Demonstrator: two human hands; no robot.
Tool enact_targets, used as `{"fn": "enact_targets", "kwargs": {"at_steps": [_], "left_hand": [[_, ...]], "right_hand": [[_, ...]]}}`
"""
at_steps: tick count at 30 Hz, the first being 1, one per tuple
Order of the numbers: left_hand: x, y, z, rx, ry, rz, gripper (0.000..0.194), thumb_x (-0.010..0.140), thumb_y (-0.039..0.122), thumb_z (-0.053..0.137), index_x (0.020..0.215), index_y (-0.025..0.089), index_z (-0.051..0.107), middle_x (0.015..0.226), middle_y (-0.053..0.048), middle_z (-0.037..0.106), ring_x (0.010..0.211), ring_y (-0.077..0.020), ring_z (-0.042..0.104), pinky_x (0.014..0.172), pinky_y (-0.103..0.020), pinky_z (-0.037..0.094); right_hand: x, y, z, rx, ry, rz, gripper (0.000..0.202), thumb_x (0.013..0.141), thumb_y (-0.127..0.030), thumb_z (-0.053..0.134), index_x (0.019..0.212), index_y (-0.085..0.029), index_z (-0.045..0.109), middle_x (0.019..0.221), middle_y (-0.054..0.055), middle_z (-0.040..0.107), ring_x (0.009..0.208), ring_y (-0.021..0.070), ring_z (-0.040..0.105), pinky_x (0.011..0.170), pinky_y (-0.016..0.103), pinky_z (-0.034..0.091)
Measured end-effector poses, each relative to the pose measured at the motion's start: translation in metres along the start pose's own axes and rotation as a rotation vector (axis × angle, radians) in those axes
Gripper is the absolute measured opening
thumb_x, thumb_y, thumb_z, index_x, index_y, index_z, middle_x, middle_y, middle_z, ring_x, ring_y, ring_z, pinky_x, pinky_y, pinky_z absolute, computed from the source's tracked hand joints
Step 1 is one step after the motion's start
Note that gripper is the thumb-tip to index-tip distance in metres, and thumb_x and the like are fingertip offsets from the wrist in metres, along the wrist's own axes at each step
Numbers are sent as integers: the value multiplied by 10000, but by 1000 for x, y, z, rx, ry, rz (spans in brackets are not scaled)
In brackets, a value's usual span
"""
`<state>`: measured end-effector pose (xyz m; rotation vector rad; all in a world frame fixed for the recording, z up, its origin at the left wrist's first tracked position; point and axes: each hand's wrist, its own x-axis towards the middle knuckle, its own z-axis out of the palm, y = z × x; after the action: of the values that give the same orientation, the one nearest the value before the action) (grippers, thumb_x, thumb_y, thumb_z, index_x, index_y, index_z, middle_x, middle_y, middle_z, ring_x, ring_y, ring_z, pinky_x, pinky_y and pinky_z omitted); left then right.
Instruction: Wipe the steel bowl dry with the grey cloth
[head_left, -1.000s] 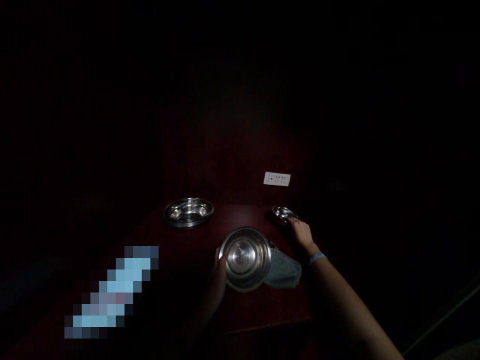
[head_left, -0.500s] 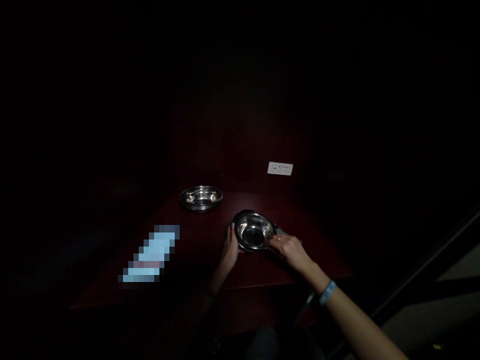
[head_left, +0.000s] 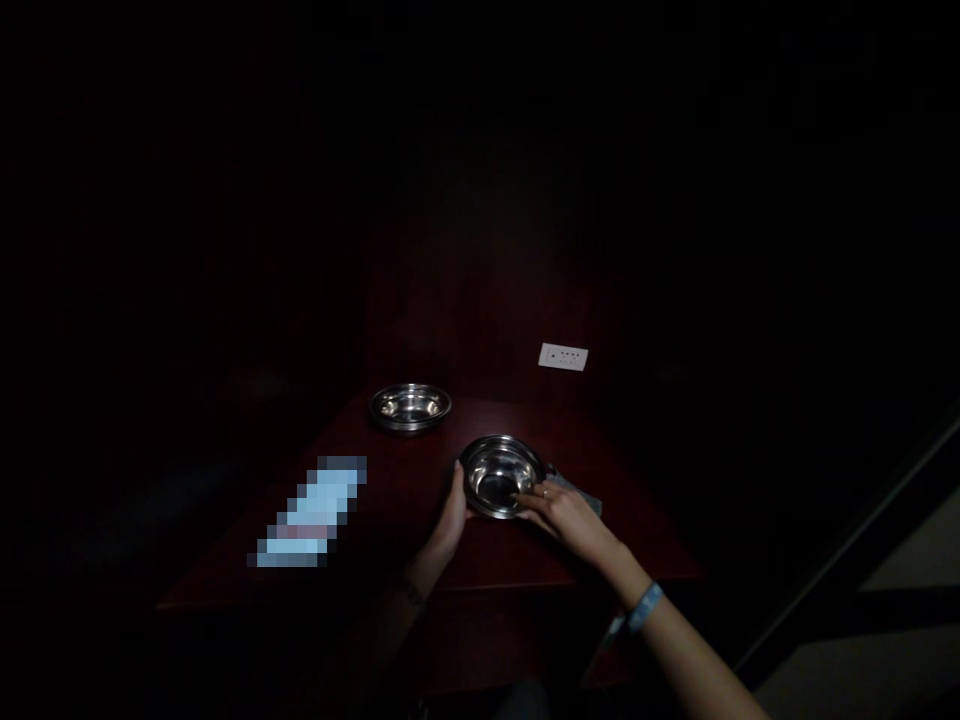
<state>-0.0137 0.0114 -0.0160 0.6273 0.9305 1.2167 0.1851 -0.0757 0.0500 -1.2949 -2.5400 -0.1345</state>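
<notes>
A shiny steel bowl (head_left: 498, 462) is between my hands over the dark red table, its hollow facing up. My left hand (head_left: 448, 522) grips its left side, thumb up along the rim and fingers partly hidden underneath. From the right, my right hand (head_left: 566, 515) reaches over the near right rim, with fingertips inside the bowl and the thumb lower, out of clear sight. Whether a second dish sits under this bowl is too dark to tell. Farther back on the left stands another round steel bowl (head_left: 410, 408), touched by neither hand.
A blurred, light blue flat thing (head_left: 309, 515) lies at the table's left. Behind my right hand is a greyish thing (head_left: 581, 490), unclear in the dark. A white socket plate (head_left: 563, 357) is on the wall behind the table (head_left: 510, 560).
Earlier a dark second rim showed around the bowl, offset from it; now the rims look lined up. My right fingers reach farther into the bowl. The whole view has shifted slightly.
</notes>
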Motion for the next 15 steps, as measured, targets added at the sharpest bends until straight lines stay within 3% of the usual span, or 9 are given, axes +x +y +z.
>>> {"fn": "enact_targets", "kwargs": {"at_steps": [4, 9, 12, 15], "left_hand": [[-2, -2, -2, -46, -7, 42, 637, 976, 617, 432, 1387, 158, 595, 1352, -184, 662, 1229, -332, 645, 811, -430, 633], [-6, -4, -3, -63, -26, 105, 608, 996, 591, 401, 1338, 146, 632, 1387, -189, 635, 1252, -339, 628, 850, -449, 622], [-7, -4, -2, -29, 7, 60, 593, 1003, 567, 398, 1372, 154, 607, 1433, -164, 609, 1347, -327, 557, 949, -450, 586], [-7, -4, 0, -9, 10, -15, 638, 1009, 578, 350, 1406, 131, 573, 1444, -170, 597, 1375, -325, 531, 989, -448, 564]], "right_hand": [[-2, -3, 2, 55, 62, 66, 388, 1061, -375, 425, 1378, -272, 623, 1331, 76, 671, 1224, 235, 626, 1073, 385, 496], [8, 2, 11, 325, 380, 539, 503, 997, -490, 509, 1451, -274, 521, 1465, 111, 530, 1247, 268, 608, 1049, 434, 518], [20, 9, 16, 690, 263, 739, 627, 934, -534, 599, 1457, -212, 472, 1265, 127, 657, 982, 232, 712, 824, 368, 610], [27, 16, 22, 1009, 63, 826, 573, 939, -500, 603, 1390, -164, 496, 850, 57, 728, 568, 153, 655, 505, 258, 556]]}}
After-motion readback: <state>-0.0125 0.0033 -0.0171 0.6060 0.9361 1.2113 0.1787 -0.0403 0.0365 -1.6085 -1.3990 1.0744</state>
